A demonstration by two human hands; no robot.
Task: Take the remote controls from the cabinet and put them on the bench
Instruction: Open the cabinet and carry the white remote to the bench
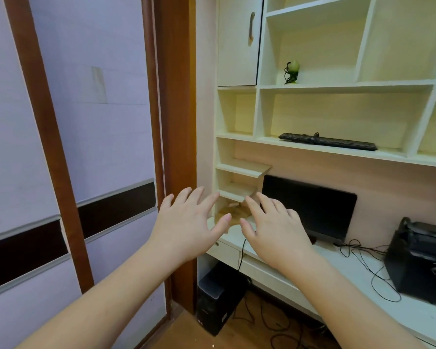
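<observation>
Both hands hung in the air with fingers spread and nothing in them, the left hand before the brown door frame, the right hand over the desk's left end. No remote control showed anywhere, so where they lay could not be told. The closed cabinet door, well above both hands, seemed worth opening first, pulled gently by its handle.

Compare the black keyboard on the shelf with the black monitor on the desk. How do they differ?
The keyboard lies flat; the monitor stands upright. The keyboard sits on a shelf, higher up; the monitor sits on the desk below. The keyboard is long and thin; the monitor is a broad rectangle. Both are black.
</observation>
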